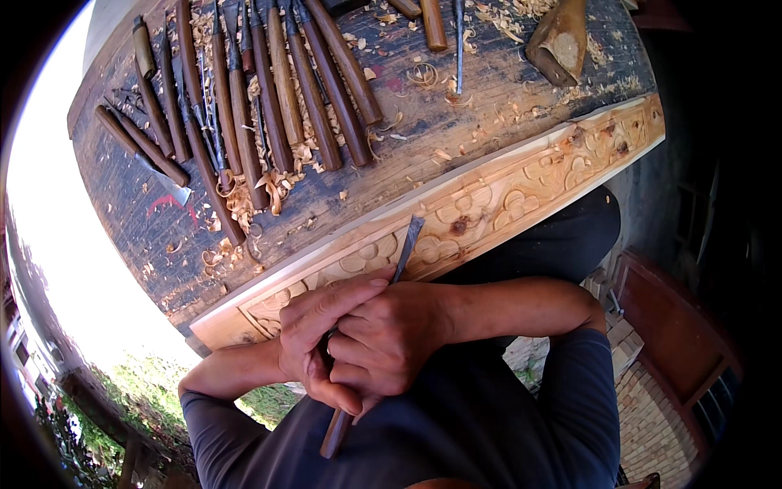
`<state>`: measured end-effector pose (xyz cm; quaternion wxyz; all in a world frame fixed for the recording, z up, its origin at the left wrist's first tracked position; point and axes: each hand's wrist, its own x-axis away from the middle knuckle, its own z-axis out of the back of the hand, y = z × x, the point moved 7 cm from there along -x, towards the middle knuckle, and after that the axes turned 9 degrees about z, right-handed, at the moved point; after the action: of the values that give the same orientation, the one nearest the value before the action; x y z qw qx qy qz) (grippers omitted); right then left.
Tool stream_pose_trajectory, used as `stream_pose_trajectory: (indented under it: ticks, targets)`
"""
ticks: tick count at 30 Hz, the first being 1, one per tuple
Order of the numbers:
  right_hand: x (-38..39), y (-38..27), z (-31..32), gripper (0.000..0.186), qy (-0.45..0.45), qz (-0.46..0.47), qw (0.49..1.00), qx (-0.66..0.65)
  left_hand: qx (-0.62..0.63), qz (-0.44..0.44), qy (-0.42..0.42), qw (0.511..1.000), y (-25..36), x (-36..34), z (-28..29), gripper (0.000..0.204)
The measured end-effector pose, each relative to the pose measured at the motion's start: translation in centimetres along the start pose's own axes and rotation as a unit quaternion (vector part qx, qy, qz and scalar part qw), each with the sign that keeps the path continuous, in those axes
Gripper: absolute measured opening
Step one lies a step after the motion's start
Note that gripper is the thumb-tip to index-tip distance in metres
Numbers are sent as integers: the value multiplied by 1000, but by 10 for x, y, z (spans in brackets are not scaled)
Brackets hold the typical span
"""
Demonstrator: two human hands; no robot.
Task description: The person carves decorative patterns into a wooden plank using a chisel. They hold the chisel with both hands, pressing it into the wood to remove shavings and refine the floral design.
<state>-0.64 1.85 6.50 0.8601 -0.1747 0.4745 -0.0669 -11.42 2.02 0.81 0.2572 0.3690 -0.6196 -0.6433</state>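
Nearest us, both bare hands are closed around one chisel: the right hand (pixel 391 338) makes a fist about its handle, and the left hand (pixel 314 330) wraps over the right, fingers overlapping. The chisel (pixel 406 251) slants up and away, its handle end near the dark shirt (pixel 481 407) and its steel blade over the carved board; whether the edge touches the wood we cannot tell. The hands hide the tool's middle and part of the board.

The board (pixel 456 204), cut with raised flower shapes and marked by knots, lies along the near edge of the workbench (pixel 489 114), with a dark trouser leg (pixel 562 236) just beside its near side.

Beyond it we find curled wood shavings (pixel 275 196), heaped among a close row of wooden-handled tools (pixel 285 77) at left; these crowd that side of the bench. Farther right we note a slim metal rod (pixel 459 49) and, near the far edge, a stout wooden block (pixel 562 41) with shavings beside it.
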Motion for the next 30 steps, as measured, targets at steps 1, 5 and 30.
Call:
stream_pose_trajectory:
  ticks: [1, 5, 30]
  targets:
    - [1, 0, -1, 37, 1, 0, 1000, 1, 1, 3, 1, 1000, 0, 0, 0, 134]
    - [5, 2, 1, 38, -2, -5, 1000, 9, 5, 15, 2, 1000, -2, -1, 0, 133]
    - [10, 3, 8, 54, -21, -19, 1000, -5, 43, 50, -85, 994, -2, -20, 1, 133]
